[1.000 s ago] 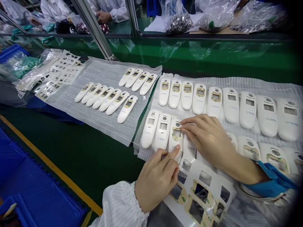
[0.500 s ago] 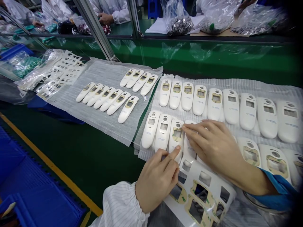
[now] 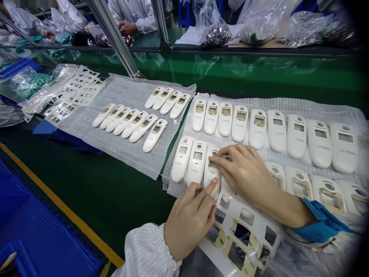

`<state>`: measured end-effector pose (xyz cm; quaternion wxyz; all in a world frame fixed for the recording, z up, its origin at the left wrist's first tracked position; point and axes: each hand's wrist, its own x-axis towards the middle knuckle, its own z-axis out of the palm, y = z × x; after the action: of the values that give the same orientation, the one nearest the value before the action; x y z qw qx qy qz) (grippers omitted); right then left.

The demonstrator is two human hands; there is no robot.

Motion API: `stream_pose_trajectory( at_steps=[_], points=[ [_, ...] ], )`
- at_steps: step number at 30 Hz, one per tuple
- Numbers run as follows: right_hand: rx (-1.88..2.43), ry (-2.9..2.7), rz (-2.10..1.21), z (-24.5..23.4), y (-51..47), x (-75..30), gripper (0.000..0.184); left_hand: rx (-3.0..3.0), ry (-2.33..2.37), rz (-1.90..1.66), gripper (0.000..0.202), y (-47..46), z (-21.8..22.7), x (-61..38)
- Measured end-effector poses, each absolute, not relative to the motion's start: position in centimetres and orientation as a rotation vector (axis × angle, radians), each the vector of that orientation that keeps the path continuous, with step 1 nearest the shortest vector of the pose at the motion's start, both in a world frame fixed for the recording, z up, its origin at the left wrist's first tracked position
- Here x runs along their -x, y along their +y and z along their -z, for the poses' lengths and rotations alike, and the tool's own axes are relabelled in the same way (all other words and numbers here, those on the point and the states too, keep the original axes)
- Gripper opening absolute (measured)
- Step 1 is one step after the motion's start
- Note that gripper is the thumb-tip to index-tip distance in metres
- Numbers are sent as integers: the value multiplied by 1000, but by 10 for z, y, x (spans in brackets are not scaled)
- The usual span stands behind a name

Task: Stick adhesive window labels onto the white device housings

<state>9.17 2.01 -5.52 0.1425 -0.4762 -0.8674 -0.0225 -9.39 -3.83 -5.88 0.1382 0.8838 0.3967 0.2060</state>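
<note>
White plastic device shells lie in rows on a foam sheet (image 3: 288,103). My left hand (image 3: 188,221) is loosely curled, its index fingertip touching the lower end of the third shell (image 3: 211,172) in the near row. My right hand (image 3: 245,171) lies over that shell's upper part, fingers pressed together on its yellowish window area. Whether they pinch anything is hidden. A white die-cut sticker sheet (image 3: 245,231) with several cut-outs sits under both wrists. Two shells (image 3: 187,162) lie left of the touched one.
A second foam sheet (image 3: 115,127) to the left carries slimmer white shells (image 3: 129,123). Further left lie used sticker sheets (image 3: 72,94) and plastic bags. A blue crate (image 3: 34,238) stands at the near left. Another person's hand (image 3: 127,27) rests beyond the green conveyor belt (image 3: 259,73).
My right hand has slid left, from beside the third shell onto its window area. The left hand has hardly moved.
</note>
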Motion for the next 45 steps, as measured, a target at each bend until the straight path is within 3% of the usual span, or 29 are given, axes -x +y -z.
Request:
stream_pose_trajectory(
  at_steps=[5, 10, 24, 31, 34, 36, 42, 45],
  points=[
    [1243, -2666, 236, 50, 17, -92, 30, -2570, 1155, -590, 15, -37, 57, 93],
    [1042, -2697, 57, 46, 16, -100, 27, -2567, 1164, -574, 14, -38, 58, 93],
    [1255, -2613, 156, 56, 22, -110, 26, -2483, 1143, -569, 12, -37, 55, 95],
    [1454, -2190, -785, 31, 5, -118, 31, -2106, 1018, -603, 10, -22, 40, 107],
    [1348, -1979, -1331, 19, -13, -117, 39, -1946, 964, -628, 9, -11, 28, 111],
    [1293, -1917, -1479, 17, -24, -117, 36, -1820, 910, -603, 8, -5, 21, 112],
    [1500, -1971, -816, 22, -47, -116, 56, -1533, 842, -617, 15, 0, 17, 104],
    [1355, -2056, -522, 24, -58, -110, 41, -1318, 1015, -748, 22, -2, 20, 93]
  ],
)
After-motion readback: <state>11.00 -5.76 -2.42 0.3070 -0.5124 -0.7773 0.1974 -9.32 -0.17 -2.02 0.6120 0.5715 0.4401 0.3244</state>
